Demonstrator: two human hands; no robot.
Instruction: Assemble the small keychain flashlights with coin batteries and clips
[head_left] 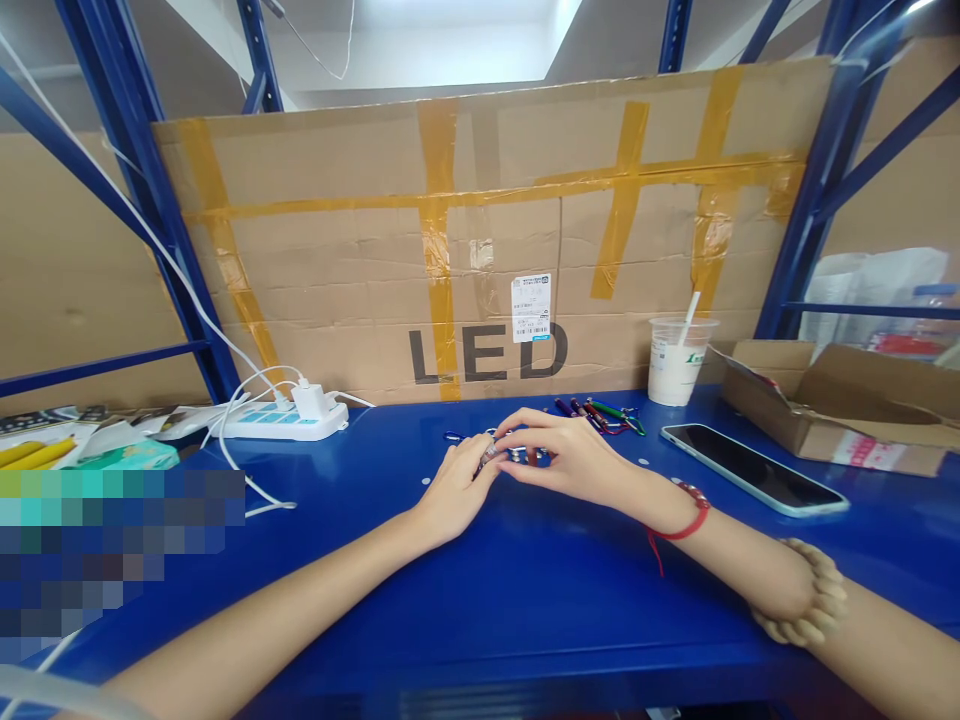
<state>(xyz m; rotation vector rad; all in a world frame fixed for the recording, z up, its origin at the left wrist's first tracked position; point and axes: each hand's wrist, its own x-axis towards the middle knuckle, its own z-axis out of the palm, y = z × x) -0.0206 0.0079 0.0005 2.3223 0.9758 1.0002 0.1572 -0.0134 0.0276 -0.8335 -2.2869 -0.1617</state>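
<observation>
In the middle of the blue tabletop (480,590) my two hands meet at the fingertips. My left hand (454,492) rests low with its fingers closed around something small and shiny, mostly hidden. From the right, my right hand (574,455) arches over, its fingertips pinched against the same spot; what they grip is too small to name. A blue clip (454,436) lies just beyond my left fingers. Small silvery and reddish pieces (536,457) show beneath my right hand. Behind it lies a bunch of slim coloured metal tubes with clips (600,414).
A phone (754,468) and an open cardboard box (832,405) are at the right. A lidless-looking drink cup with a straw (675,365) stands by the cardboard wall (337,270). At left lie a white power strip (281,420), cables and packets (124,455). Blue posts (817,180) frame the bench.
</observation>
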